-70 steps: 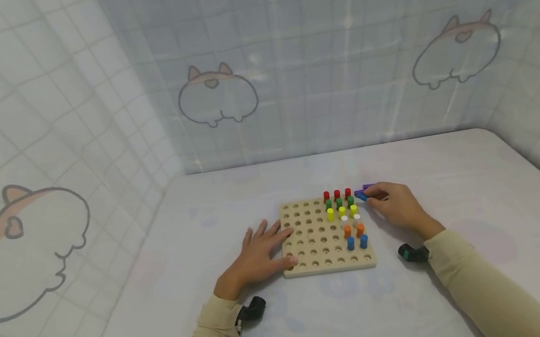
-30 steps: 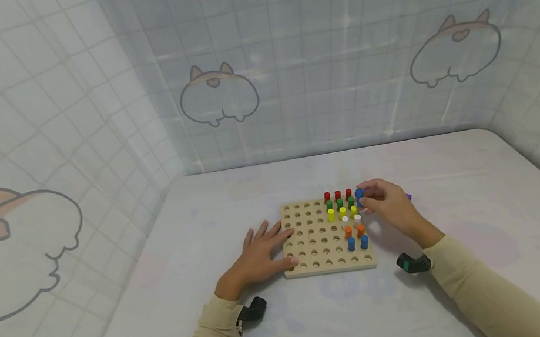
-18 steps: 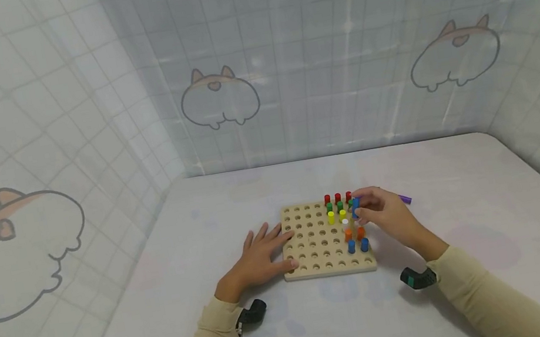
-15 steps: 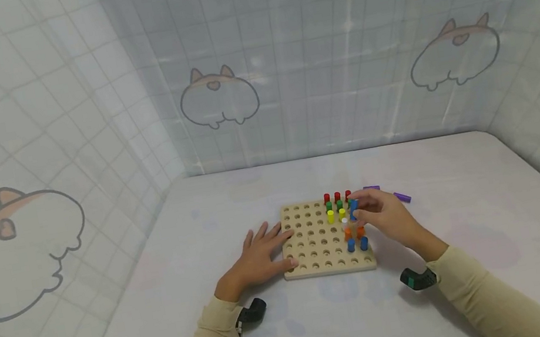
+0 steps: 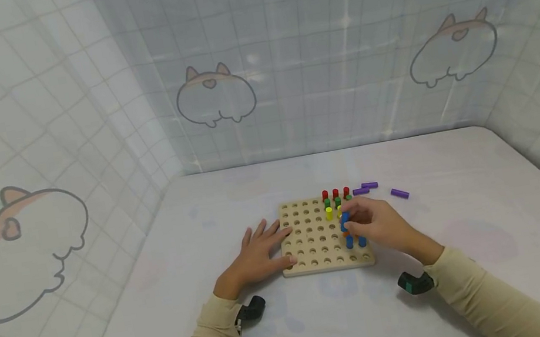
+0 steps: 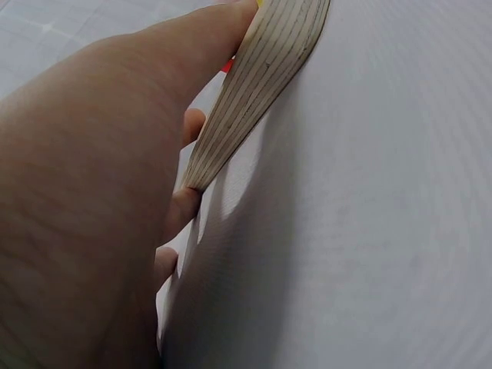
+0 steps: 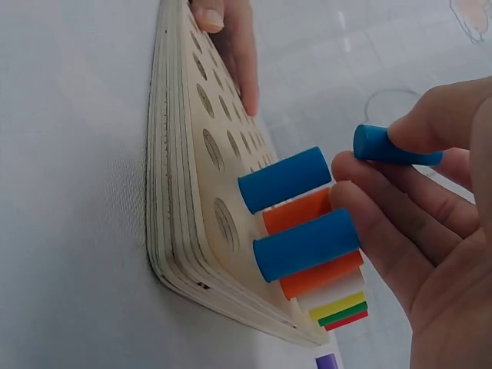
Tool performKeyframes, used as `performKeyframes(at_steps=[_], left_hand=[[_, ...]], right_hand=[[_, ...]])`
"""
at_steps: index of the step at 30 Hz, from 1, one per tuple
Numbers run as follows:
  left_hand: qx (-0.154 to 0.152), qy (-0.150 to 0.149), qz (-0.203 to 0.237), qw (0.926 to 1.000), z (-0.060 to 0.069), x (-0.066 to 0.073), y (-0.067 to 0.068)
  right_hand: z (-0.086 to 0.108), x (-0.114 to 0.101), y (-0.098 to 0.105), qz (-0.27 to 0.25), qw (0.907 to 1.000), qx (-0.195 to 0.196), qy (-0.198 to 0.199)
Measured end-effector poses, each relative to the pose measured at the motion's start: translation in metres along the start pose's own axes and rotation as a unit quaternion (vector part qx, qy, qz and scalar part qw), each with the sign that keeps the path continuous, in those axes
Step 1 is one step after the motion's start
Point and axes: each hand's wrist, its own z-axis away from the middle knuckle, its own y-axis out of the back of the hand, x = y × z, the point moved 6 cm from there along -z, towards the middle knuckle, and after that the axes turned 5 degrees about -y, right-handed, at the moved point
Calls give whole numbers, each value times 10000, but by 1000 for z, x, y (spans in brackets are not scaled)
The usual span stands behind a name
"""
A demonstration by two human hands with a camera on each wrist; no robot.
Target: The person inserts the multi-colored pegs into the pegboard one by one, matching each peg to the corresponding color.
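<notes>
A blue peg is pinched between the thumb and fingers of my right hand, raised above the right part of a wooden pegboard. In the right wrist view this blue peg is apart from the board. Two other blue pegs stand in holes just below it. Behind them stand orange, white, yellow, green and red pegs, partly hidden by my right hand in the head view. My left hand rests at the board's left edge, fingers spread, thumb and index finger on its top.
Three purple pegs lie on the white cloth: one to the right, two behind the board's back right corner. Rows of unfilled holes cover the board's left side. Black wrist cameras sit under both wrists. Printed curtains enclose the table.
My right hand has picked up the blue peg from beside the board, turned it upright and carried it left and toward me over the pegs. The purple pegs are uncovered. My left hand stays put.
</notes>
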Motion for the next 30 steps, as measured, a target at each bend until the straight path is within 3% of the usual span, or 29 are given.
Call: performKeyframes(at_steps=[10,19,24,30], left_hand=[[-8,-2,-19,10000,0,-2,-1],[34,-61,25,10000,-1,-4,-2],[51,-78,21,10000,-3,-4,-2],[76,-56,39,9999,-4,-2,-1]], right_hand=[[3,-16,-16,966,9926,-239,697],[3,-17,-25,1352,9850,-426,987],[1,-11,-30,1936,9736,-536,1081],[0,-8,-33,2382,9582,-587,1474]])
